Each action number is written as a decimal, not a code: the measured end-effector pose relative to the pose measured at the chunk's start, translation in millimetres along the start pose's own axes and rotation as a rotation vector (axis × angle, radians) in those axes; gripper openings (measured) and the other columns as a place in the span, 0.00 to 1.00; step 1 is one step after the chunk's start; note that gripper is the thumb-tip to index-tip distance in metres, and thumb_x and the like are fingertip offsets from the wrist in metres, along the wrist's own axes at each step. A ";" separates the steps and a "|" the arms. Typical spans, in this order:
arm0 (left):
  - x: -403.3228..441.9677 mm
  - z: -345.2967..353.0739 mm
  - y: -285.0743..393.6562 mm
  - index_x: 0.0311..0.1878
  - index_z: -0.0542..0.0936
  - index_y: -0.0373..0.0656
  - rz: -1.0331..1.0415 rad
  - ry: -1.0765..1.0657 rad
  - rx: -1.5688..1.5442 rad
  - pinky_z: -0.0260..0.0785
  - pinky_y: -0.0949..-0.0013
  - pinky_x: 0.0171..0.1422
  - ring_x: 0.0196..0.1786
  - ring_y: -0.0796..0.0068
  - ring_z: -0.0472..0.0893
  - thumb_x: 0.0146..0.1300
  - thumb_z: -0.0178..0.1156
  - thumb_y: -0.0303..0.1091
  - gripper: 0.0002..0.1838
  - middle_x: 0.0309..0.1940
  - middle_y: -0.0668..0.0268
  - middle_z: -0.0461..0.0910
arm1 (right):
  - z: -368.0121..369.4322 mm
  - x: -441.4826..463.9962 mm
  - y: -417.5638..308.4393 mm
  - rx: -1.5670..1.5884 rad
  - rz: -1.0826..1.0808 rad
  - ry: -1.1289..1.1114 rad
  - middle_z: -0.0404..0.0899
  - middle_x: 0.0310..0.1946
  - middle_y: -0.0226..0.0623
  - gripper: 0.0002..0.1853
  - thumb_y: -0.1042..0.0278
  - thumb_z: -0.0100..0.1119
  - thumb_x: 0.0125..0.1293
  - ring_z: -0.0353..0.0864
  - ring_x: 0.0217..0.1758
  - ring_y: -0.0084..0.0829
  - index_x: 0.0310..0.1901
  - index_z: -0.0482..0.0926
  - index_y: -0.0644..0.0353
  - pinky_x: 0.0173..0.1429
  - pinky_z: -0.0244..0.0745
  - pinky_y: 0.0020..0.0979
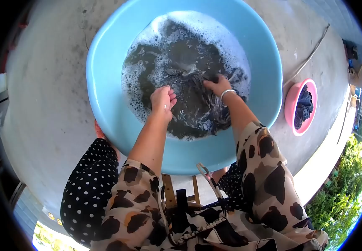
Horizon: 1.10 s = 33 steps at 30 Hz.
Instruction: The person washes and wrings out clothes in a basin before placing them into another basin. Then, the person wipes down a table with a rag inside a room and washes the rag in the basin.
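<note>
A large light-blue basin [105, 75] holds murky, sudsy water [189, 50]. Dark wet cloth [195, 83] lies bunched in the water, partly under the surface. My right hand [219, 87], with a pale bangle [227, 93] on its wrist, has its fingers closed on a fold of this cloth. Left of the cloth, my left hand [163, 100] is held just over the suds with its fingers curled in. Nothing shows in it, and a bit of foam clings near the wrist.
A pink basin [290, 108] with dark cloth [304, 108] inside stands on the concrete floor [51, 83] to the right. A long thin stick [308, 58] lies beyond it. Part of a wooden stool [169, 190] shows below the blue basin. Green plants [339, 188] grow at lower right.
</note>
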<state>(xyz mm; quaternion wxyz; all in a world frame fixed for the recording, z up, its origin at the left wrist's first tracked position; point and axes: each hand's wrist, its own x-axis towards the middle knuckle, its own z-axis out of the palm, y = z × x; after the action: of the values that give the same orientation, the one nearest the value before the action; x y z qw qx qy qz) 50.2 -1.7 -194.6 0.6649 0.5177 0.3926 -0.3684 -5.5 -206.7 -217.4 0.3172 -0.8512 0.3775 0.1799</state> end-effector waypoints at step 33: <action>-23.1 23.0 16.4 0.19 0.69 0.46 0.139 -0.619 -0.460 0.57 0.77 0.30 0.26 0.81 0.66 0.62 0.53 0.43 0.18 0.19 0.71 0.69 | 5.1 -11.5 -34.5 0.162 -0.034 0.252 0.75 0.25 0.56 0.18 0.56 0.53 0.53 0.76 0.33 0.52 0.27 0.78 0.66 0.39 0.69 0.39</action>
<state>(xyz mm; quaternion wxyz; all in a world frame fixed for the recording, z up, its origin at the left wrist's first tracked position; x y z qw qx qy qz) 58.4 -19.1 -163.6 0.8738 0.2451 0.2099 -0.3637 12.8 -179.4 -201.0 0.3380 -0.8449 0.4132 0.0350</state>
